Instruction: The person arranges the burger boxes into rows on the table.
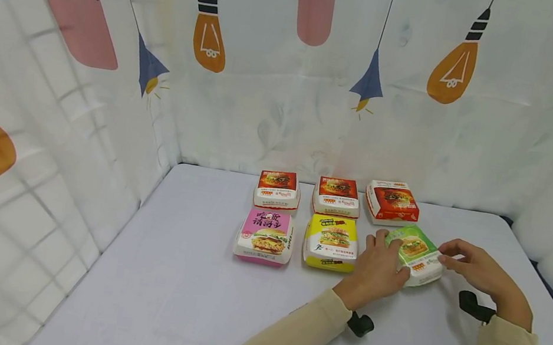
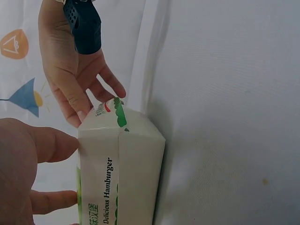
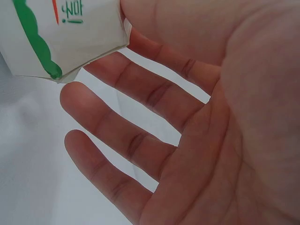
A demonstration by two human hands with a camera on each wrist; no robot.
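Observation:
A green-and-white hamburger box sits at a slant at the front right of a group of burger boxes. My left hand holds it from the left, thumb at the near edge and fingers over the green top. In the left wrist view, thumb and a finger meet the box's upper edge, above the side printed "Delicious Hamburger". On the other side my right hand pinches the box's right corner. The right wrist view shows that thumb against the corner, with the lower fingers spread out straight below.
Left of the held box stand a yellow burger box and a pink one. Behind them is a row of red boxes: left, middle and right. A printed curtain hangs behind the white table.

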